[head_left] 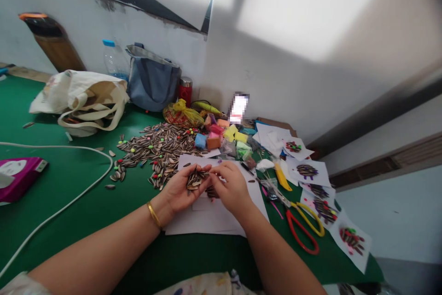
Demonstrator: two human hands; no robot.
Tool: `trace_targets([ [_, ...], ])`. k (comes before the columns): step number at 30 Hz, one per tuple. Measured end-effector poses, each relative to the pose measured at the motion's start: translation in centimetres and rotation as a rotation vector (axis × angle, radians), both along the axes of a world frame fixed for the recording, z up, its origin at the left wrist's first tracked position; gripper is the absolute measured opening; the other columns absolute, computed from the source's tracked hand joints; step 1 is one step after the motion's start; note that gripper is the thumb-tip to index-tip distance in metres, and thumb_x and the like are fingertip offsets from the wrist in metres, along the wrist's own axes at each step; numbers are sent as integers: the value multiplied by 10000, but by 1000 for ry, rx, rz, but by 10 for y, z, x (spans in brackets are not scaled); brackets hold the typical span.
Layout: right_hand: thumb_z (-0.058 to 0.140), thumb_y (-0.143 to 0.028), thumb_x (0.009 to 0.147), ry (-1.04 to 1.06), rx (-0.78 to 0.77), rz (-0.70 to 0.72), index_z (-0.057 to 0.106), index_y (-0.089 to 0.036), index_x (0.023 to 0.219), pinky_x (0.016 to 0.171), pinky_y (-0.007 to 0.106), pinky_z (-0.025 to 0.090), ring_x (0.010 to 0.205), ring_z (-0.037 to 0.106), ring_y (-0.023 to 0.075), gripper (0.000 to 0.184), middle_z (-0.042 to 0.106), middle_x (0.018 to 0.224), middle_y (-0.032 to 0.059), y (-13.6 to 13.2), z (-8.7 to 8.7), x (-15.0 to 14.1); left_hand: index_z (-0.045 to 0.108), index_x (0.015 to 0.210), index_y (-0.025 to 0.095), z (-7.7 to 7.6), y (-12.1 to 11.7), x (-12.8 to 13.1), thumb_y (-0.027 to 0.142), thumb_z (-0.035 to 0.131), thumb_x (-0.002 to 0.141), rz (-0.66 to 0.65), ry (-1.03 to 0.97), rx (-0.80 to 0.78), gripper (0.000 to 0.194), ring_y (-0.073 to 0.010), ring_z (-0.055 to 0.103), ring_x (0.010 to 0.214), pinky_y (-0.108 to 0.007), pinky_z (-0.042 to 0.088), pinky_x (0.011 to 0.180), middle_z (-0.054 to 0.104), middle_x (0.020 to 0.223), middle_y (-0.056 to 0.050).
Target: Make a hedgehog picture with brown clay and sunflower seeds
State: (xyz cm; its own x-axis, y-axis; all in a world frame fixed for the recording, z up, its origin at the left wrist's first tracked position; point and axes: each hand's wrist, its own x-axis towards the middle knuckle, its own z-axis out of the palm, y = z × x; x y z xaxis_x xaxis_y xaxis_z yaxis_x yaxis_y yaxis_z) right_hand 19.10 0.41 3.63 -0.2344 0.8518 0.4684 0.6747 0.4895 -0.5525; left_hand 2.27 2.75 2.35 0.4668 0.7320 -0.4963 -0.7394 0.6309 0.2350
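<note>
My left hand (183,187) is cupped, palm up, around a small heap of striped sunflower seeds (195,180). Close against its fingertips, my right hand (229,187) pinches a sunflower seed between thumb and fingers; the seed is mostly hidden. Both hands are above a stack of white paper (221,226). Between and below them, a dark cluster of seeds (211,192) with a bit of pink shows on the paper, partly covered by my hands. A large loose pile of sunflower seeds (165,145), dotted with small coloured bits, spreads beyond my left hand.
Packets of coloured clay (213,142) lie behind the paper. Scissors (304,228) with red and yellow handles rest at right, beside several paper cards with seed figures (351,240). Bags (152,81), a bottle (115,62), a purple box (22,177) and a white cable (79,200) occupy the left.
</note>
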Motion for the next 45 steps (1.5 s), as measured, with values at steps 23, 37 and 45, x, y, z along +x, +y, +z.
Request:
trace_targets([
  [23, 663, -128, 864, -248, -230, 127, 746, -209, 839, 818, 281, 444, 863, 575, 161, 118, 629, 873, 29, 23, -26, 25, 592, 717, 119, -1, 8, -2, 104, 483, 914, 148, 75, -72, 226, -211, 718, 869, -375, 624, 819, 704, 863, -114],
  [37, 658, -135, 863, -301, -208, 137, 754, -214, 856, 803, 289, 418, 856, 569, 171, 124, 636, 887, 37, 24, -31, 26, 574, 767, 136, -4, 6, 0, 104, 477, 906, 59, 174, -93, 172, -186, 710, 752, -386, 635, 743, 679, 779, -81],
  [45, 646, -142, 871, -340, -174, 155, 754, -209, 848, 797, 294, 411, 848, 566, 177, 129, 645, 881, 45, 27, -34, 26, 569, 772, 130, -4, 5, 2, 126, 470, 923, 45, 227, -115, 181, -192, 711, 757, -402, 633, 760, 672, 764, -81],
])
